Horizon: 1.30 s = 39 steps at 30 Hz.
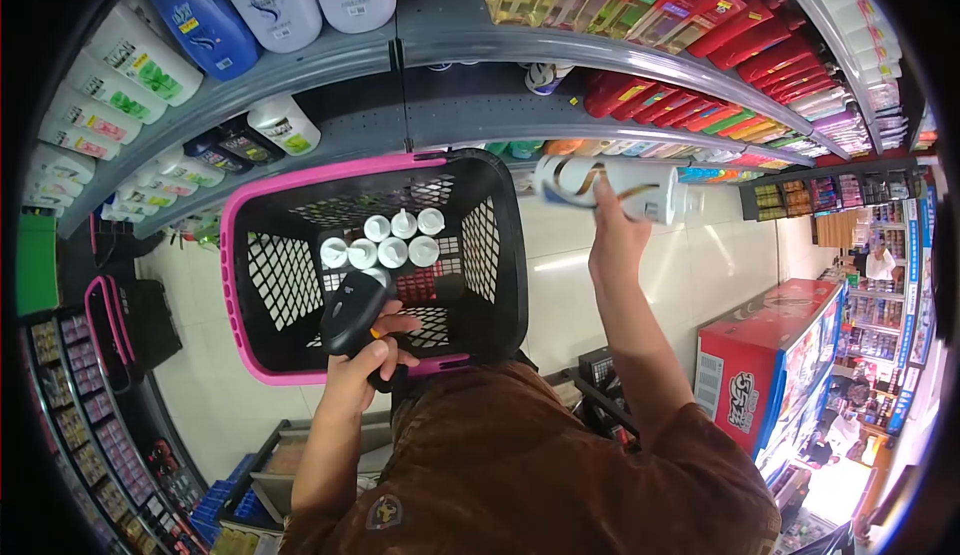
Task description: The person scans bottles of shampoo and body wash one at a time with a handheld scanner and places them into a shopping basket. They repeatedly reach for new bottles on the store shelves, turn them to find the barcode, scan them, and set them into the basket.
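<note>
My left hand (365, 360) grips a black handheld scanner (350, 315) over the near rim of a black shopping basket with a pink rim (232, 255). Several white-capped bottles (385, 240) stand upright inside the basket. My right hand (612, 240) is raised and holds a white bottle with gold and dark markings (608, 183) lying sideways, just right of the basket and below the shelf edge.
Grey shelves (500, 50) carry white and blue bottles (200, 15) at left and red boxes (700, 15) at right. A second pink-rimmed basket (120, 325) stands at left. A red freezer chest (770, 365) sits at right on the light tiled floor.
</note>
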### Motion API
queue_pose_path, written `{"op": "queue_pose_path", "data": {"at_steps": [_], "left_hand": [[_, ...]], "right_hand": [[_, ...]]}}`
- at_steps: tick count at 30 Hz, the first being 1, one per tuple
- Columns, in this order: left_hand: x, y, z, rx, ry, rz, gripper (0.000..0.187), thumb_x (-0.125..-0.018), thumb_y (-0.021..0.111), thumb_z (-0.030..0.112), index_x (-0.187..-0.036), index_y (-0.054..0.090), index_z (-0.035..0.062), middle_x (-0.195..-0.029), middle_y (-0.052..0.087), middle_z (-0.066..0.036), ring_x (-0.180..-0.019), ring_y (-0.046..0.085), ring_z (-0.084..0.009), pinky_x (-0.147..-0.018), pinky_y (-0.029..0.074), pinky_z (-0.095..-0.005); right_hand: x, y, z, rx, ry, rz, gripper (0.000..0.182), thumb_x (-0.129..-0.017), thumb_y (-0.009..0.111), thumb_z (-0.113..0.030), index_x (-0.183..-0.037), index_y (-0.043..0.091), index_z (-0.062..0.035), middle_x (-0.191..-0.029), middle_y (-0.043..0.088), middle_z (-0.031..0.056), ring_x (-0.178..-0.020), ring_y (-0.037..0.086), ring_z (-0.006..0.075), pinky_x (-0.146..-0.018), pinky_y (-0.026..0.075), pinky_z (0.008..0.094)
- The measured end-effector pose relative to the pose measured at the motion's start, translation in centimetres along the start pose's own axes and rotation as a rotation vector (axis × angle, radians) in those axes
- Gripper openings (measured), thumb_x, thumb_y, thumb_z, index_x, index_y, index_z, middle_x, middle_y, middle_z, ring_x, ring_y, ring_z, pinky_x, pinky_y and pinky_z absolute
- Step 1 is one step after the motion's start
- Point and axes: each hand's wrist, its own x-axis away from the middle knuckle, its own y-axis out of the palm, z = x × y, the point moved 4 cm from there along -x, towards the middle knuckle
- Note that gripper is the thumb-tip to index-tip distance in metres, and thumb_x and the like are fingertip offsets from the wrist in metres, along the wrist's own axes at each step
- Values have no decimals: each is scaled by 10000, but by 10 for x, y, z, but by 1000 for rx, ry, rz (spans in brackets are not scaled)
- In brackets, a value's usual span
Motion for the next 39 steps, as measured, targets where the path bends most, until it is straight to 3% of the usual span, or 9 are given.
{"op": "queue_pose_path", "data": {"at_steps": [2, 7, 8, 10, 13, 24, 30, 31, 39], "left_hand": [[5, 1, -6, -30, 3, -36, 620, -899, 706, 221, -1411, 487, -52, -1204, 641, -283, -591, 535, -93, -730, 625, -403], [13, 14, -15, -61, -5, 18, 661, -873, 740, 253, -1393, 491, -72, -1171, 653, -284, -562, 533, -94, -699, 623, -392], [15, 15, -18, -65, -14, 58, 679, -859, 752, 271, -1384, 497, -76, -1153, 661, -281, -551, 530, -95, -696, 624, -391], [17, 15, -21, -69, -22, 105, 697, -845, 764, 289, -1375, 503, -80, -1135, 669, -277, -540, 527, -96, -692, 624, -391], [18, 15, -29, -57, -52, 151, 706, -810, 738, 235, -1409, 494, -47, -1159, 661, -290, -566, 530, -98, -727, 608, -392], [32, 20, -36, -46, 41, 214, 696, -812, 740, 216, -1416, 505, -37, -1168, 666, -264, -580, 519, -98, -742, 612, -386], [34, 6, -40, -38, 57, 301, 729, -794, 764, 297, -1367, 509, -75, -1108, 676, -242, -538, 532, -106, -694, 632, -393], [34, 4, -41, -30, 60, 305, 729, -794, 764, 297, -1367, 509, -75, -1108, 676, -242, -538, 532, -106, -694, 632, -393], [38, -7, -41, -10, 37, 303, 727, -789, 752, 228, -1410, 496, -51, -1161, 658, -270, -587, 520, -110, -738, 606, -389]], "right_hand": [[-40, 1, 15, 40, -85, 16, 417, -808, 816, -35, -1182, 644, 30, -1113, 679, 101, -1049, 639, 180, -985, 484, 333], [-115, 35, 44, 271, -180, 7, 478, -703, 904, -74, -1097, 645, 7, -1008, 686, 110, -787, 683, 167, -426, 485, 259], [-123, 39, 50, 369, -82, -16, 572, -678, 926, -108, -1149, 619, -3, -1044, 682, 108, -881, 686, 193, -609, 573, 306], [-158, 40, 95, 431, -332, -54, 683, -676, 932, -136, -1233, 561, -1, -1120, 670, 111, -1006, 667, 225, -845, 561, 358], [-169, 69, 125, 367, -333, -163, 810, -645, 954, -183, -1294, 507, 2, -1193, 658, 126, -1102, 636, 246, -1000, 483, 372], [-204, 163, 165, 369, -296, -50, 896, -545, 976, -199, -1283, 514, 11, -1227, 638, 205, -1134, 623, 396, -1009, 486, 441], [-195, 123, 207, 976, -233, -12, 845, -624, 923, -384, -1278, 561, 9, -1233, 647, 217, -1121, 632, 398, -987, 495, 461], [-193, 120, 205, 1100, -194, -61, 797, -687, 873, -491, -1247, 624, 18, -1145, 710, 170, -1115, 675, 309, -967, 509, 419], [-219, 129, 203, 1168, -71, -98, 723, -729, 824, -566, -1176, 706, -11, -1094, 740, 187, -1038, 704, 350, -942, 523, 441]]}}
